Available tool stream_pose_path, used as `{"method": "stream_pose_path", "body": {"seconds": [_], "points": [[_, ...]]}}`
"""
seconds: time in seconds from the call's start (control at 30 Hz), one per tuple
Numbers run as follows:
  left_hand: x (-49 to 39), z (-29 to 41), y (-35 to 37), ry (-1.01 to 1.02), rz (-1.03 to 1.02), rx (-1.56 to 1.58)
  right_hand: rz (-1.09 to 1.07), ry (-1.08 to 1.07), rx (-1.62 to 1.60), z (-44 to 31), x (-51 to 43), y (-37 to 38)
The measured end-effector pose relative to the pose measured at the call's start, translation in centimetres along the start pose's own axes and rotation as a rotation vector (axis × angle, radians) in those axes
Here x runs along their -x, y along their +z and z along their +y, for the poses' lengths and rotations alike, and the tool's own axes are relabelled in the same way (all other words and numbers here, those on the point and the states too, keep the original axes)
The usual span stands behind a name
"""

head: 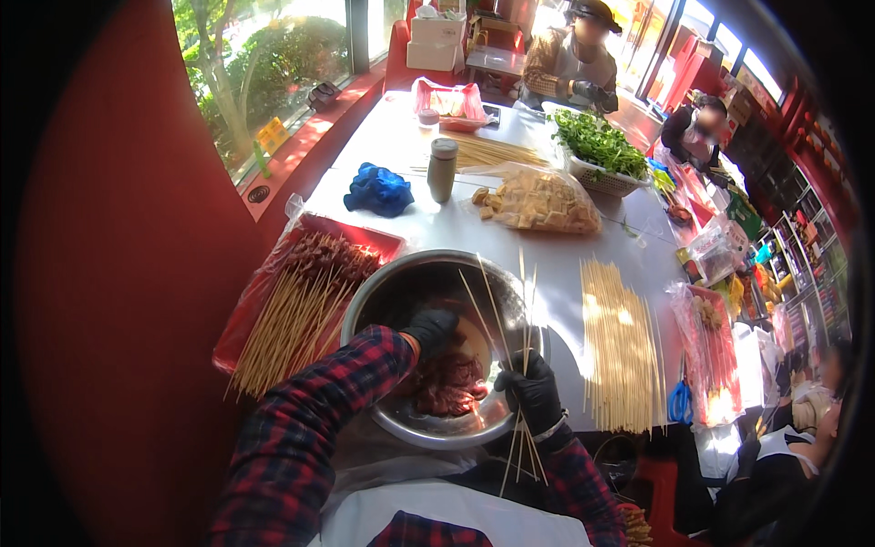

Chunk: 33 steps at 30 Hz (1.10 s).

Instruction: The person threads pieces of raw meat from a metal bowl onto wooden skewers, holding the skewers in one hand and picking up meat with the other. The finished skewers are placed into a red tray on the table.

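Note:
In front of me a large stainless steel bowl [362,294] holds a heap of raw red meat strips [448,386] and some liquid. My left hand [434,331], in a black glove, reaches into the bowl above the meat. Its fingertips are hidden, so whether it grips a piece is unclear. At the bowl's right rim my right hand [532,390], also black-gloved, is closed around several thin bamboo skewers [502,318]. These fan out above and below the fist, and their visible tips are bare.
Left of the bowl, a red tray [225,352] carries skewered meat [321,260]. To the right lie loose bamboo skewers [618,349] and blue-handled scissors [680,402]. Farther back are bagged tofu-like cubes [547,202], a tumbler [442,171], blue gloves [379,190] and a basket of greens [601,143]. Other people work nearby.

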<state>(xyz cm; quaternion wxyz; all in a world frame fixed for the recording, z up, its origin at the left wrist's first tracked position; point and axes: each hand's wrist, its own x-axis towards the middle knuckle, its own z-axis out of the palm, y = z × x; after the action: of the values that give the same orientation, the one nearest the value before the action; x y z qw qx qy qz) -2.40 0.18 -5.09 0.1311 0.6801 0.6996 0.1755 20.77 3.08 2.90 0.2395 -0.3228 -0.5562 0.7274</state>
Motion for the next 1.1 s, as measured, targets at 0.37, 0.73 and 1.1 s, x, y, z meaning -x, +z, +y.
{"method": "stream_pose_path", "body": {"seconds": [0.37,0.73,1.1], "points": [[-2.5,-2.1,-0.5,-0.066,-0.187,-0.041,0.031,-0.036,0.047,-0.2,0.2,0.7],[-1.4,-2.7,-3.6,-0.346,0.007,1.457,-0.013,-0.035,0.07,0.4,-0.1,0.3],[-1.0,-1.8,-6.2,-0.252,0.117,1.789,-0.061,-0.027,0.071,0.0,-0.3,0.2]]}}
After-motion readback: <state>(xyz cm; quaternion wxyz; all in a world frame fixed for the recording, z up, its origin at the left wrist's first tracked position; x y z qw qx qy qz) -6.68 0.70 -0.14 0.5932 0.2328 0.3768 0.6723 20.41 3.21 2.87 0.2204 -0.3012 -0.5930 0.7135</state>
